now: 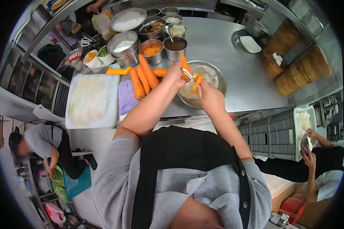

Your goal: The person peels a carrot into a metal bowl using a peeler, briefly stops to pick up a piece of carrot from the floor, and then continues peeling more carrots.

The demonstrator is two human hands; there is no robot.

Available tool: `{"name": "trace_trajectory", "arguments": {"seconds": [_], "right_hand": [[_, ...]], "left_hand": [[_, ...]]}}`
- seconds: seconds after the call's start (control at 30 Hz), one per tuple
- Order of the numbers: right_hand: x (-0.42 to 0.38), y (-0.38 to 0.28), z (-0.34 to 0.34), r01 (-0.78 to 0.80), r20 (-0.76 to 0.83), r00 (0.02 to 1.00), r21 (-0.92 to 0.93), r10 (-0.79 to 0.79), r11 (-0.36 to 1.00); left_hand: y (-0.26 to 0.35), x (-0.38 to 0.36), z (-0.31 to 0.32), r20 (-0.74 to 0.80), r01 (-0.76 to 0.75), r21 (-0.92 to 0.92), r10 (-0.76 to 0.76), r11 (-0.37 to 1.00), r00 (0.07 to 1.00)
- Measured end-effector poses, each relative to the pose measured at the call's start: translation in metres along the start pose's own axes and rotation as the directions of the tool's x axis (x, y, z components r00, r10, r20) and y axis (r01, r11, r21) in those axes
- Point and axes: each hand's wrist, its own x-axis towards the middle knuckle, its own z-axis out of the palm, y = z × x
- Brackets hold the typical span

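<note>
Over near edge of metal bowl [187, 98], left hand [173, 74] grips carrot [185, 65], elbow bent outward; right hand [211, 97] closed around peeler [188, 74], forearm angled inward, orange peel [197, 83] at fingertips. More carrots [148, 72] on steel counter [240, 82], beside white cutting board [91, 101]. Tiled floor [82, 135] below, co-workers either side

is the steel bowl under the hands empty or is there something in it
Not empty: pale material shows inside the steel bowl, below the peeled orange strips.
</note>
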Motion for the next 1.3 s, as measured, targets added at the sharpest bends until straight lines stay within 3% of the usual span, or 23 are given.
{"name": "trace_trajectory", "arguments": {"seconds": [0.23,0.33,0.43,0.63,0.83,0.93,1.03,1.13,1.3], "right_hand": [[0.000,0.000,-0.002,0.005,-0.012,1.000,-0.016,-0.005,1.000],[0.011,0.000,-0.002,-0.113,0.060,0.991,-0.103,0.119,0.988],[0.023,0.022,0.002,-0.168,-0.009,0.986,0.053,0.168,0.984],[0.011,0.010,0.001,-0.139,0.088,0.988,0.109,0.129,0.984],[0.003,-0.001,-0.004,-0.063,0.084,0.995,0.111,0.054,0.992],[0.009,0.005,0.000,-0.076,0.066,0.995,0.087,0.070,0.993],[0.020,0.013,-0.001,-0.139,0.093,0.987,0.038,0.135,0.990],[0.024,0.021,0.005,-0.117,0.016,0.993,0.063,0.116,0.991],[0.030,0.016,0.015,-0.142,0.107,0.985,0.082,0.133,0.986]], "left_hand": [[0.001,0.011,-0.002,0.040,0.031,-0.075,-0.028,0.997,0.999],[-0.010,0.000,0.003,0.110,0.058,-0.003,-0.057,0.998,0.992],[-0.016,-0.021,0.009,0.183,0.075,0.080,-0.088,0.994,0.979],[0.001,-0.009,0.004,0.035,-0.034,0.081,0.031,0.996,0.999],[0.007,0.001,0.000,0.027,-0.074,0.119,0.072,0.990,0.997],[0.004,-0.014,0.008,0.026,-0.031,0.187,0.027,0.982,0.999],[-0.009,-0.023,0.006,0.156,-0.012,0.200,-0.020,0.980,0.987],[-0.016,-0.039,0.003,0.209,0.040,0.204,-0.084,0.978,0.974],[-0.018,-0.065,-0.014,0.182,0.096,0.158,-0.125,0.983,0.975]]}}
